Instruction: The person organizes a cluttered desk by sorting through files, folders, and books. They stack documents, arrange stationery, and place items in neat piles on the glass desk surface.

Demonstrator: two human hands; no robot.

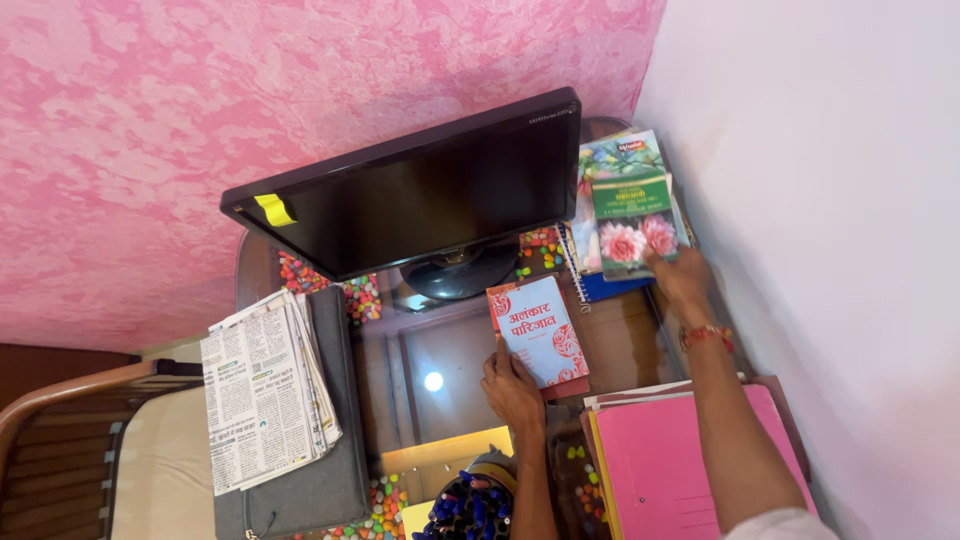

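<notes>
resting left hand [512,388] on red book [538,331], right hand [680,275] touching green book [633,222]

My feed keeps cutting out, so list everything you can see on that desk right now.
Monitor: one, black, screen dark, back centre.
Sticky note: one, yellow, monitor's corner.
Red book: one, red and pale blue, desk centre.
Green book: one, flowered cover, atop the back-right stack.
Newspaper: one, folded, left, on a grey bag.
Folders: pink stack, front right.
Pens: blue bunch, front edge.
Desk: glass top.
Left hand: on the red book.
Right hand: on the green book.
</notes>
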